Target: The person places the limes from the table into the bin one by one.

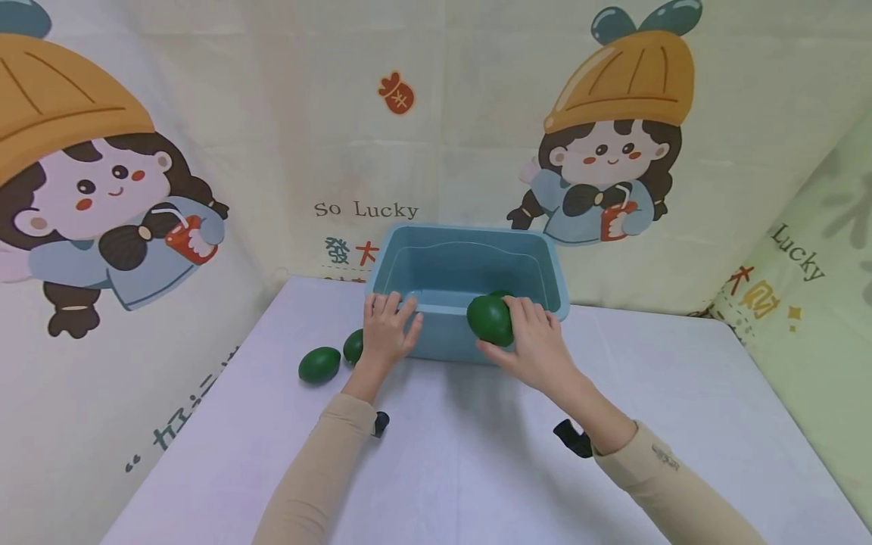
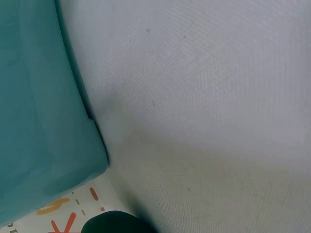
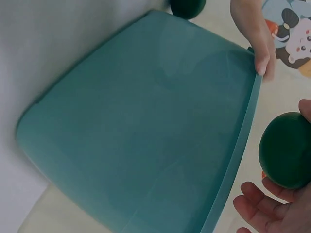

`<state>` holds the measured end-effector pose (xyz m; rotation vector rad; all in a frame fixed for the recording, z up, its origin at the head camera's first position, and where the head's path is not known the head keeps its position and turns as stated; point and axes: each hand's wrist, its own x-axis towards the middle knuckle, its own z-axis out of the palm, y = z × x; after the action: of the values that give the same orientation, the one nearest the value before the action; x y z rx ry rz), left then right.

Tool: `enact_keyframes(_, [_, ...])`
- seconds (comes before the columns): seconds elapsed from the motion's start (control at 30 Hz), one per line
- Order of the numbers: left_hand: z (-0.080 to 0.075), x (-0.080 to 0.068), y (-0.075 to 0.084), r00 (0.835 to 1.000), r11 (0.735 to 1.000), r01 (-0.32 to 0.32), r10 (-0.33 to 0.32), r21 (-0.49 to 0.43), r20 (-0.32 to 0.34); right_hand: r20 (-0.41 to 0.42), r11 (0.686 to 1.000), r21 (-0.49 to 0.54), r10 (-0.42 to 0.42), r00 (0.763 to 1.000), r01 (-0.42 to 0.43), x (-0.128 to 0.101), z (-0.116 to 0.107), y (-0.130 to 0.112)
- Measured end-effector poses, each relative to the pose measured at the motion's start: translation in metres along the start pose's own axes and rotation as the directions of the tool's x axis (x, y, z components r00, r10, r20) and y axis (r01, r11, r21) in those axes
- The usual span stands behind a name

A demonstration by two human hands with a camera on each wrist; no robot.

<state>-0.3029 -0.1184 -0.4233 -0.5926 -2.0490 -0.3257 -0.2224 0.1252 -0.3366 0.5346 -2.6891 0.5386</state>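
My right hand (image 1: 538, 344) holds a dark green, smooth oval fruit (image 1: 489, 319) above the front rim of a blue plastic bin (image 1: 470, 235). In the right wrist view, thumb and fingers are around this fruit (image 3: 286, 150). Inside the bin, a second green fruit (image 1: 502, 293) shows just behind the held one, mostly hidden. At the bin's front left corner, my left hand (image 1: 387, 329) grips the rim, its fingers over the edge. Two more such fruits lie on the table left of the bin: one whole (image 1: 319, 365), one (image 1: 353, 347) partly behind my left hand.
A white cloth covers the table (image 1: 436, 462). Behind the bin rises a printed cloth backdrop (image 1: 470, 136), with similar cloth at both sides. Black wrist-worn pieces show at the left wrist (image 1: 381, 424) and right wrist (image 1: 574, 439).
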Motion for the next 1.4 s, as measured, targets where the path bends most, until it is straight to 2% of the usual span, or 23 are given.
enact_keyframes(0.4, [-0.001,-0.001,0.002,1.000,1.000,0.004,-0.004,0.020,0.014,0.045,0.997,0.009,0.074,0.996,-0.074,0.017,-0.005,0.011])
enact_keyframes(0.73, [0.000,0.000,0.002,1.000,1.000,-0.001,0.001,0.017,-0.004,0.069,0.993,0.011,0.119,0.991,-0.120,0.031,-0.006,0.014])
enact_keyframes(1.4, [0.000,0.000,0.001,1.000,1.000,0.000,0.001,0.015,-0.006,0.098,0.981,0.016,0.190,0.977,-0.193,0.046,0.006,0.018])
